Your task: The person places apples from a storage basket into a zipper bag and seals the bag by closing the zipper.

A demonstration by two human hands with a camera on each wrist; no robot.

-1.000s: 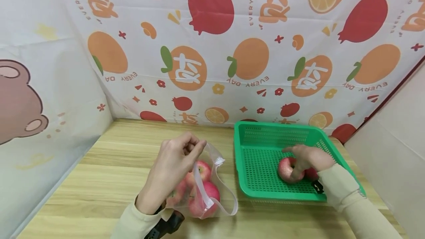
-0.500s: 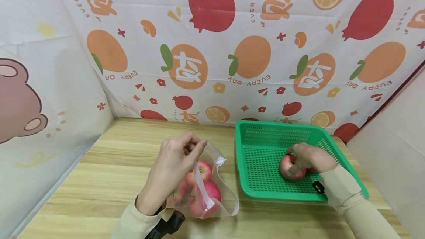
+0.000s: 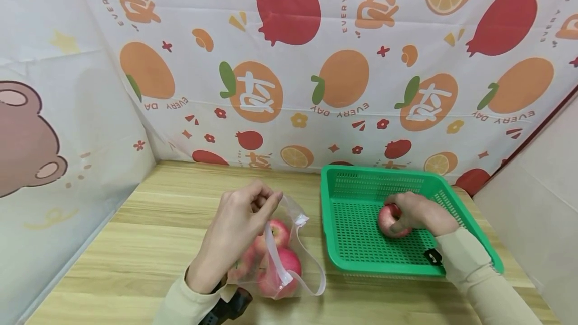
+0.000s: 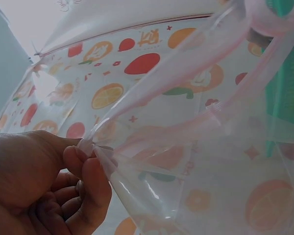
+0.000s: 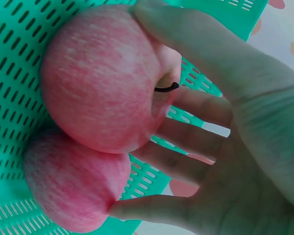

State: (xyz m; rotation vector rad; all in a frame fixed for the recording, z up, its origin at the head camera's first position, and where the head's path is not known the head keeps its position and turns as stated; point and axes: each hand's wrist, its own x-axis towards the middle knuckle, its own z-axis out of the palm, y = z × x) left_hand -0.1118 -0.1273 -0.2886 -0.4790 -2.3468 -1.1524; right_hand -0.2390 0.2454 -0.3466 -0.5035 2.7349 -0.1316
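We saw the left hand (image 3: 239, 224) pinch the rim of a clear bag (image 3: 289, 245) of apples (image 3: 284, 265) on the wooden surface (image 3: 149, 224). Inside the green basket (image 3: 352, 245), the right hand (image 3: 420, 212) had its fingers (image 5: 191, 142) curled round a red apple (image 5: 100, 78), touching a second apple (image 5: 71, 183) beside it.

Left hand (image 3: 237, 229) raised, back of hand toward the head camera, thumb and forefinger (image 4: 90, 183) pinched together at the top, other fingers curled under. Left forearm in a beige sleeve, dark wrist mount below. Right hand (image 3: 417, 212) reached forward, palm down, thumb (image 5: 196, 36) and fingers (image 5: 186, 161) curled in a grip. Right sleeve beige, arm entering from lower right.
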